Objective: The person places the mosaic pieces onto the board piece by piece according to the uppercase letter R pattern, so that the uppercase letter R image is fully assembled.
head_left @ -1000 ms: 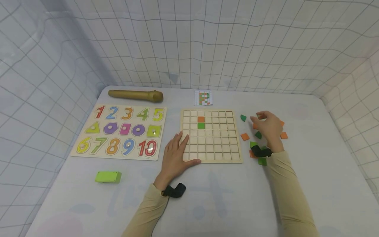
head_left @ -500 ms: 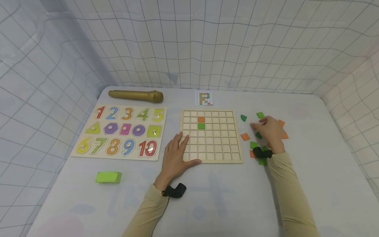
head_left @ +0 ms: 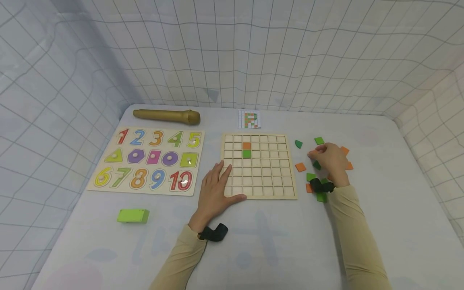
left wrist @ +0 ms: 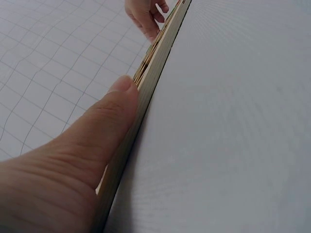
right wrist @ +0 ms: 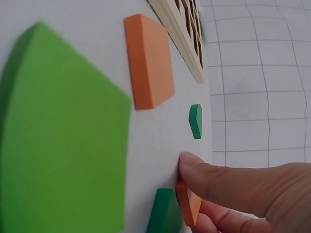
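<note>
My left hand lies on the near left corner of a wooden grid board, fingers spread along its left side and thumb on its front edge. Two square tiles sit in the board, an orange one and, just below it, a green one. To the right of the board, my right hand pinches an orange tile between thumb and fingers, low over the table. A dark green tile lies right beside it. Part of the orange tile is hidden by the thumb.
Several loose tiles surround my right hand, including an orange tile, a green tile and a quarter-round tile. Behind the board lies a pattern card. Leftward are a number puzzle, a gold microphone and a green block.
My right hand has shifted slightly toward me and lowered to the orange tile, uncovering a green tile at the back. The left hand stays in place on the board.
</note>
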`<state>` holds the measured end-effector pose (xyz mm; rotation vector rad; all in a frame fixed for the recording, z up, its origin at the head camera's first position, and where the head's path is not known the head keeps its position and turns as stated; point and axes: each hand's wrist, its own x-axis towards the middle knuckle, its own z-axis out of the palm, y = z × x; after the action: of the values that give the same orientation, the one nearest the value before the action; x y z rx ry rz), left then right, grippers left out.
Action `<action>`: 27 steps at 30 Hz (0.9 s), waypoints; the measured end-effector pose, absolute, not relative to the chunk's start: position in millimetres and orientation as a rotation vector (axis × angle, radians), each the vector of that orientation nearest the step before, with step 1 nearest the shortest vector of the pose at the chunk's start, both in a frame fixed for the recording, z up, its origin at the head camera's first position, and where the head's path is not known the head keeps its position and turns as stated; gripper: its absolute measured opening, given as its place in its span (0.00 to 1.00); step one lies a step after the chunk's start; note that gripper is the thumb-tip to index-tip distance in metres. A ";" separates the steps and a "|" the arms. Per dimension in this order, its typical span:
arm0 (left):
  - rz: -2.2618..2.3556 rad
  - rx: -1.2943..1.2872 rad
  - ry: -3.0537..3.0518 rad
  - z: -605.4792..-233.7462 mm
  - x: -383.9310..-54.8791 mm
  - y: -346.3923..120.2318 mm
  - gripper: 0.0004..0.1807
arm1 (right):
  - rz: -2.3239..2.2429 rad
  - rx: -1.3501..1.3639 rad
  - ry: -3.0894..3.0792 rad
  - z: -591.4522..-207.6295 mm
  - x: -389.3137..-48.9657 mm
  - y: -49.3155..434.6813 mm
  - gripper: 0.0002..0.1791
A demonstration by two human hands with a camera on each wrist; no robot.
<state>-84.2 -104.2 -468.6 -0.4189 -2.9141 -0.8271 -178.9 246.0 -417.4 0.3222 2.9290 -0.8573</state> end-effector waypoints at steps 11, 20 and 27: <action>-0.815 -0.414 -2.928 -468.9 -85.3 -103.7 0.55 | -0.884 0.255 3.001 -422.9 -181.6 240.8 0.17; -0.814 -0.414 -2.925 -470.0 -85.9 -104.5 0.55 | -1.127 0.061 3.092 -418.1 -182.2 220.0 0.16; -0.820 -0.408 -2.930 -470.7 -85.3 -104.6 0.55 | -1.381 -0.101 2.948 -411.9 -185.4 190.7 0.15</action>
<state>-85.3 -104.6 -470.7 -0.4085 -2.9297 -0.8201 -185.4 190.7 -411.9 -0.1013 2.9482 -1.3814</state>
